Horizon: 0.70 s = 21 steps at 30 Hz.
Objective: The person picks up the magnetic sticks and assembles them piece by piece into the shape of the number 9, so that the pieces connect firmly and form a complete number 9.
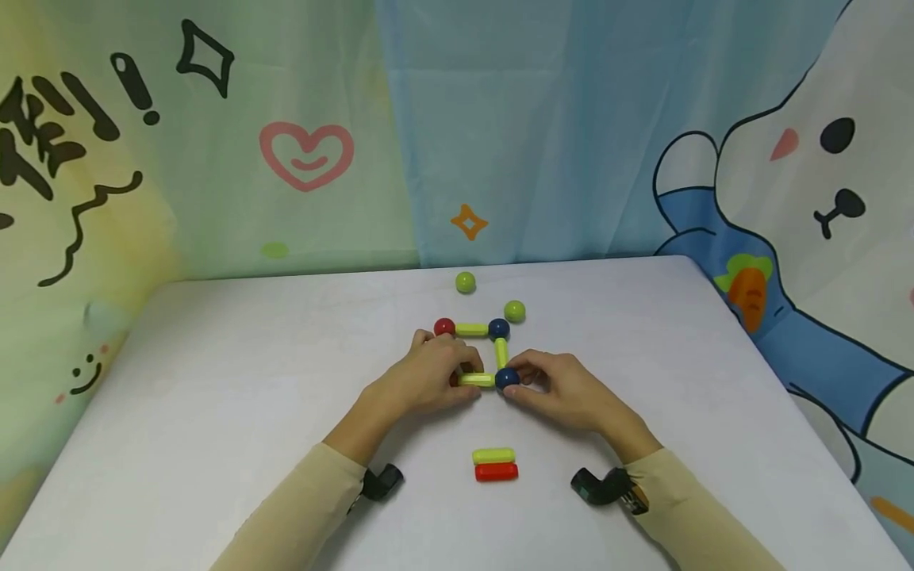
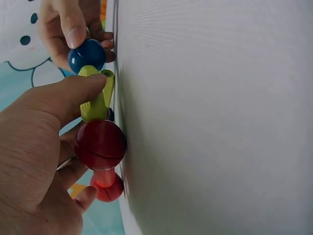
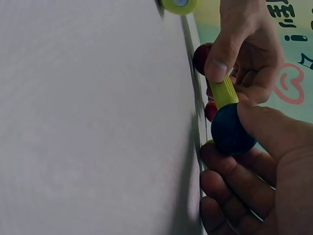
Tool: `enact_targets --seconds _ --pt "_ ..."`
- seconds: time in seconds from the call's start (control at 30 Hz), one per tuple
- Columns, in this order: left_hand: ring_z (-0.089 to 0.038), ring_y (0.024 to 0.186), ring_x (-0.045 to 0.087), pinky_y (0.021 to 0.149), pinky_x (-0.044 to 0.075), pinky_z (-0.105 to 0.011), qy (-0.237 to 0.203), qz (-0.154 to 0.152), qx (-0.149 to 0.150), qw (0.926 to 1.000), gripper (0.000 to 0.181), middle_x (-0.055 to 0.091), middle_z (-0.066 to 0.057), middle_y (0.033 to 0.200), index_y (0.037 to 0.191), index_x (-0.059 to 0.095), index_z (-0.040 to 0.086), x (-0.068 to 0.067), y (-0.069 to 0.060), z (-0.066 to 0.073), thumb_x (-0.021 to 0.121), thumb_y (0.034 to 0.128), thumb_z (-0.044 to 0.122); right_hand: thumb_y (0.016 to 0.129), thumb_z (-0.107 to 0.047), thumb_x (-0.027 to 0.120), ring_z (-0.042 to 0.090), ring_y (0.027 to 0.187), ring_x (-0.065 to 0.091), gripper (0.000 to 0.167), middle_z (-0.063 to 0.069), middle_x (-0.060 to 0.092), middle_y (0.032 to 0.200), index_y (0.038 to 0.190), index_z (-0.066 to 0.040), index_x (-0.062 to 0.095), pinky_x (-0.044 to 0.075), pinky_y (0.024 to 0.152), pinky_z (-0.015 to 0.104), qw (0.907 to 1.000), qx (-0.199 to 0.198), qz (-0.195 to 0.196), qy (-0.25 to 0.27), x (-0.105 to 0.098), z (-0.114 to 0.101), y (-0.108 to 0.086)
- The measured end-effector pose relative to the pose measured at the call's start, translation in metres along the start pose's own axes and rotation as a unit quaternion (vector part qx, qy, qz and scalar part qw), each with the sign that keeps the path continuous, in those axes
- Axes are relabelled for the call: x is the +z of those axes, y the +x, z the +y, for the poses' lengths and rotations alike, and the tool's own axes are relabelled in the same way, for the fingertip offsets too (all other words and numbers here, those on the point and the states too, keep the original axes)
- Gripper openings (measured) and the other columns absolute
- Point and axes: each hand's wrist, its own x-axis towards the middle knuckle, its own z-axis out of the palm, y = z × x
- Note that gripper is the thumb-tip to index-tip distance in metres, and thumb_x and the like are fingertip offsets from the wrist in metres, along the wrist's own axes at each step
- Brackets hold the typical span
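A four-sided frame of ball-and-rod magnetic pieces lies on the white table. Its near yellow-green rod [image 1: 476, 381] is pinched by my left hand [image 1: 421, 377], beside a dark red ball [image 2: 100, 145] at that end. My right hand [image 1: 560, 390] grips the near blue ball [image 1: 507, 379] between thumb and fingers; rod and ball touch. Another yellow-green rod [image 1: 501, 353] runs back to the far blue ball [image 1: 498, 329]. The far rod [image 1: 471, 329] leads from there to a red ball [image 1: 444, 327]. A red rod [image 2: 104, 177] on the left side is mostly hidden by my left hand in the head view.
Two green balls [image 1: 466, 282] [image 1: 515, 311] sit behind the frame. Closer to me, a loose yellow-green rod [image 1: 493, 456] lies alongside a red rod [image 1: 496, 473]. A printed curtain [image 1: 500, 135] hangs behind the white table [image 1: 250, 412].
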Motion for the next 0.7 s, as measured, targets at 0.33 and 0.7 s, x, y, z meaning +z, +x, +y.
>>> enact_targets --seconds 0.33,0.7 --pt "-0.007 0.087 0.053 0.091 0.032 -0.042 0.002 0.001 0.0 1.0 0.018 0.062 0.015 0.085 0.101 0.073 0.026 0.0003 -0.0002 0.0004 0.083 0.0866 0.032 0.095 -0.033 0.076 0.01 0.093 0.06 0.031 -0.01 0.066 0.1 0.12 -0.018 0.067 0.052 0.087 0.035 0.9999 0.003 0.012 0.009 0.0047 0.0024 0.0011" --pt "-0.007 0.088 0.052 0.091 0.032 -0.043 0.002 0.0 -0.007 1.0 0.018 0.062 0.017 0.086 0.102 0.074 0.027 0.0001 -0.0005 0.0008 0.082 0.0874 0.033 0.092 -0.034 0.079 0.011 0.091 0.061 0.03 -0.008 0.066 0.097 0.114 -0.019 0.067 0.052 0.086 0.034 0.9988 0.019 0.019 0.04 0.0049 0.0046 0.0033"
